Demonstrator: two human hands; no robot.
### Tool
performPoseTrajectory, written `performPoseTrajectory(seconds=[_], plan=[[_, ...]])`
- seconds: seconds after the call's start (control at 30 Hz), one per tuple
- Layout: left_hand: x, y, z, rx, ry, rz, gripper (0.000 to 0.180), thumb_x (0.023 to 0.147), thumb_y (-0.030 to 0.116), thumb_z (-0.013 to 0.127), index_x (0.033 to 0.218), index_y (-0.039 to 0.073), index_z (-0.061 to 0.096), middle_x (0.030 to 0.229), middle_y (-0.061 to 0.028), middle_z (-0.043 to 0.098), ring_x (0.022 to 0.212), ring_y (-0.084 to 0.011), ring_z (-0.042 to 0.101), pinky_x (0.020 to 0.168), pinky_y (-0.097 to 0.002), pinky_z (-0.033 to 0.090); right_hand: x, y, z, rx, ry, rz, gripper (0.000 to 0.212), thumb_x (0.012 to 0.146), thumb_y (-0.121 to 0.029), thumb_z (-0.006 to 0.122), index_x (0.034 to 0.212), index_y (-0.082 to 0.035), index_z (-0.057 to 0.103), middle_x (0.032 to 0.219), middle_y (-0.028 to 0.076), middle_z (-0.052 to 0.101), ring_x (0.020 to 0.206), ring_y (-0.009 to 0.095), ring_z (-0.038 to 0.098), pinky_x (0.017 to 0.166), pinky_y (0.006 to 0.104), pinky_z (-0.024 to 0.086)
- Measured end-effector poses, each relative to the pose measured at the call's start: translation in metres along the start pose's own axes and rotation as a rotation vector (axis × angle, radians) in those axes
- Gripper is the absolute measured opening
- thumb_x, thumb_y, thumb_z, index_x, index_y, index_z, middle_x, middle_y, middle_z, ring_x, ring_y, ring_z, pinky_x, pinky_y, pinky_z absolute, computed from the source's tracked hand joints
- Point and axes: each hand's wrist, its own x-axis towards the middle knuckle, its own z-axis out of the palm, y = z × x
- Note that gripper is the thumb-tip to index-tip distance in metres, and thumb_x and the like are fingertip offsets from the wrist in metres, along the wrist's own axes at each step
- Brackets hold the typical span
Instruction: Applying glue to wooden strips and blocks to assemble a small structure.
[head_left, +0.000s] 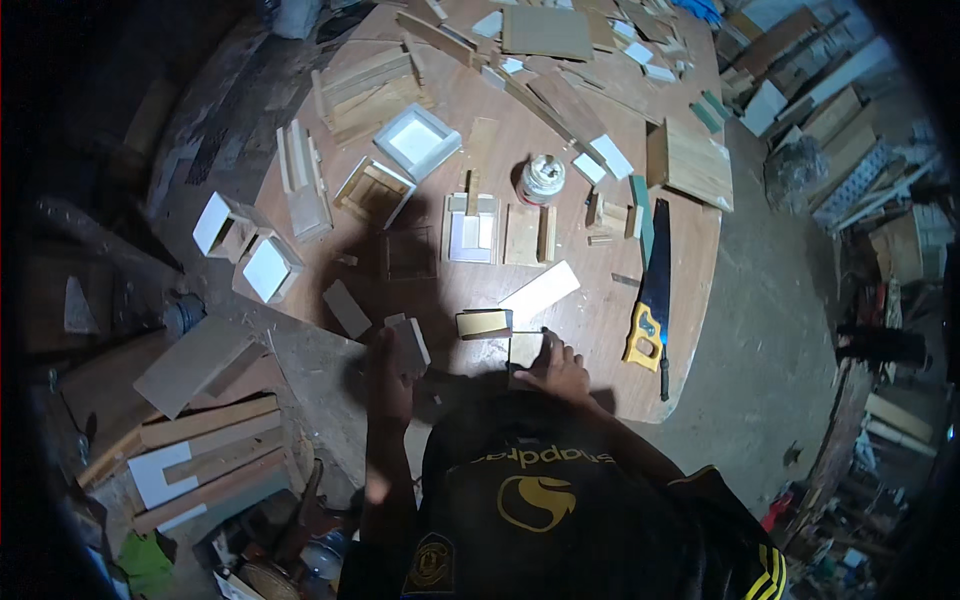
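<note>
My left hand (pixel 391 377) is closed around a small block-like wooden piece (pixel 411 346) with a pale edge, held by the table's near edge. My right hand (pixel 562 374) grips a small, pale square wooden panel (pixel 526 349), thumb at its near side and fingers by its right edge. Just beyond that panel lies a small wooden block with a tan top (pixel 484 323). Behind it a white rectangular board (pixel 540 290) rests at a slant. A pale narrow board (pixel 346 308) lies to the left of my left hand.
A handsaw with a yellow handle (pixel 643 338) and a screwdriver (pixel 664 385) lie at the right. An open jar (pixel 541 180) stands mid-table among small wooden boxes, including a white-lined tray (pixel 416 140). Scrap boards (pixel 195 365) are piled at the lower left.
</note>
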Motion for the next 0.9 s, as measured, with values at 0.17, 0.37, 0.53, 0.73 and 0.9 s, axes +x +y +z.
performPoseTrajectory(seconds=[0.17,0.37,0.53,0.73,0.9], plan=[[0.002,0.008,0.046,0.164,-0.228,0.095,0.041,0.091,0.041,0.057,0.113,0.007,0.053,0.102,-0.008,0.054,0.091,-0.0209,0.056,0.075,-0.036,0.05,0.0,-0.012,0.026,-0.051,0.109,0.011,0.112,0.063,-0.06,0.074,0.147,-0.019,0.014,0.124,0.02,0.038,0.114,0.038,0.042,0.091,0.0527,0.043],[0.001,-0.018,0.058,0.452,-0.276,0.428,0.037,0.09,0.038,0.059,0.112,0.007,0.054,0.102,-0.0089,0.056,0.089,-0.0214,0.058,0.072,-0.0369,0.051,-0.008,0.005,0.018,0.069,0.126,0.139,0.122,0.059,-0.034,0.084,0.149,-0.016,0.003,0.127,0.026,0.034,0.112,0.044,0.042,0.09,0.0555,0.041],[-0.036,0.015,0.08,0.879,-0.606,0.942,0.043,0.085,0.006,0.064,0.125,0.001,0.049,0.112,-0.0174,0.055,0.09,-0.0252,0.063,0.071,-0.038,0.056,-0.016,0.031,0.0,0.06,0.175,0.197,0.119,0.063,-0.027,0.082,0.148,-0.015,0.0,0.12,0.025,0.047,0.112,0.039,0.045,0.096,0.0495,0.039],[-0.041,0.023,0.105,0.106,-0.614,0.119,0.047,0.097,0.041,0.043,0.104,-0.004,0.056,0.094,-0.0164,0.059,0.079,-0.0225,0.064,0.067,-0.0354,0.053,-0.005,0.066,-0.018,1.341,0.014,0.016,0.059,0.081,-0.004,0.066,0.132,0.002,0.035,0.117,0.018,0.058,0.107,0.025,0.059,0.096,0.0347,0.047],[-0.072,0.043,0.126,0.146,-0.686,0.132,0.048,0.097,0.041,0.043,0.102,-0.005,0.056,0.082,-0.0157,0.064,0.076,-0.0227,0.065,0.075,-0.035,0.051,-0.046,0.016,-0.104,1.948,-0.321,-0.319,0.059,0.081,0.004,0.052,0.137,0.001,0.033,0.13,0.022,0.047,0.121,0.035,0.049,0.106,0.046,0.037]])
